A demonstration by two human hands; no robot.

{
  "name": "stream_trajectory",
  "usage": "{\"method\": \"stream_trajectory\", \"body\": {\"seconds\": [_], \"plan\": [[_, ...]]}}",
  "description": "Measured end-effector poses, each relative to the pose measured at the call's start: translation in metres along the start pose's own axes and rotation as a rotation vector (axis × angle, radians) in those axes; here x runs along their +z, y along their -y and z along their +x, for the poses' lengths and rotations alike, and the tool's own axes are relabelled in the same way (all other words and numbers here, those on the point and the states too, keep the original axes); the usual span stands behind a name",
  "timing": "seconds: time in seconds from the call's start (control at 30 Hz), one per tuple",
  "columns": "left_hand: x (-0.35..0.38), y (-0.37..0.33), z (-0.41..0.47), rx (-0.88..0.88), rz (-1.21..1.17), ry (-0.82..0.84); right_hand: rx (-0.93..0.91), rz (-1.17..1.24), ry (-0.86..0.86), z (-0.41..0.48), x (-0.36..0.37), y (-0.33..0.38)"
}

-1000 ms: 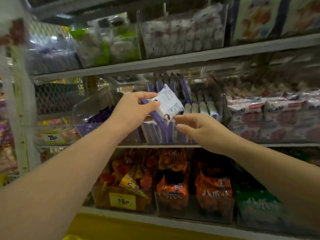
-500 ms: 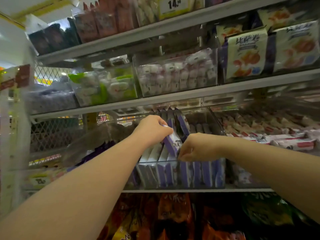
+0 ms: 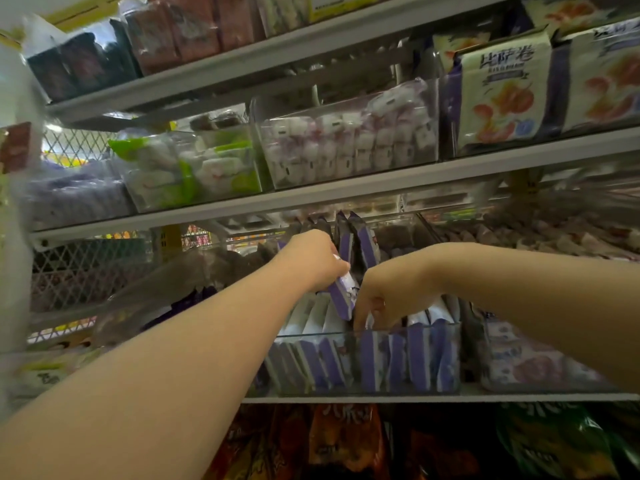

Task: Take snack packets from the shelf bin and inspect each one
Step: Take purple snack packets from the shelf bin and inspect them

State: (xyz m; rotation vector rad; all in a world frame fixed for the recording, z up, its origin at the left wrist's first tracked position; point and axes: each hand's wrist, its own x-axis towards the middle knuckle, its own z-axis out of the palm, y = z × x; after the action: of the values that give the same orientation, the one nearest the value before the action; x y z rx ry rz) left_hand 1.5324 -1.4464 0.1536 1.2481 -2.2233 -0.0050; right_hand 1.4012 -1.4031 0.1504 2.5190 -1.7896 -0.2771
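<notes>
- my left hand (image 3: 317, 259) is reaching over the clear shelf bin (image 3: 311, 336) on the middle shelf (image 3: 433, 398), its fingers clamped on a purple-and-white snack packet (image 3: 343, 294).
- that packet is hanging tilted just above the bin's front rim, its lower end touching or nearly touching the upright row of matching packets (image 3: 408, 355) standing inside.
- my right hand (image 3: 388, 292) is sitting just beside it, the fingers (image 3: 372, 315) curling down into the bin among the packet tops; i cannot tell whether they are gripping one.
- more purple packets (image 3: 356, 240) are standing at the back of the same bin, behind my left hand.
- a bin of white wrapped sweets (image 3: 346, 143) is sitting on the shelf above, with green-and-white packs (image 3: 194, 164) to its left.
- orange bags (image 3: 343, 441) are showing on the shelf below, dim and blurred.
</notes>
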Motion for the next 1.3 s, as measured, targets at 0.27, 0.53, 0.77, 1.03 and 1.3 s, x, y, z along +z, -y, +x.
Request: {"method": "stream_trajectory", "body": {"seconds": [0.27,0.53,0.77,1.03,1.3], "plan": [[0.039,0.022,-0.015,0.143,0.115,-0.01,-0.038,0.042,-0.362,-0.003,0.031,-0.016],[0.047,0.053,-0.023,0.274,-0.029,0.107,0.003,0.2,-0.63,-0.003,0.034,-0.015],[0.056,0.061,-0.03,0.316,-0.025,0.155,0.039,0.4,-0.96,-0.009,0.023,-0.007],[0.053,0.054,-0.053,0.34,-0.065,0.087,0.025,0.601,-1.149,-0.049,0.016,0.019],[0.028,0.032,-0.107,-0.116,-1.079,0.068,-0.131,0.932,-1.284,-0.063,0.059,0.062]]}}
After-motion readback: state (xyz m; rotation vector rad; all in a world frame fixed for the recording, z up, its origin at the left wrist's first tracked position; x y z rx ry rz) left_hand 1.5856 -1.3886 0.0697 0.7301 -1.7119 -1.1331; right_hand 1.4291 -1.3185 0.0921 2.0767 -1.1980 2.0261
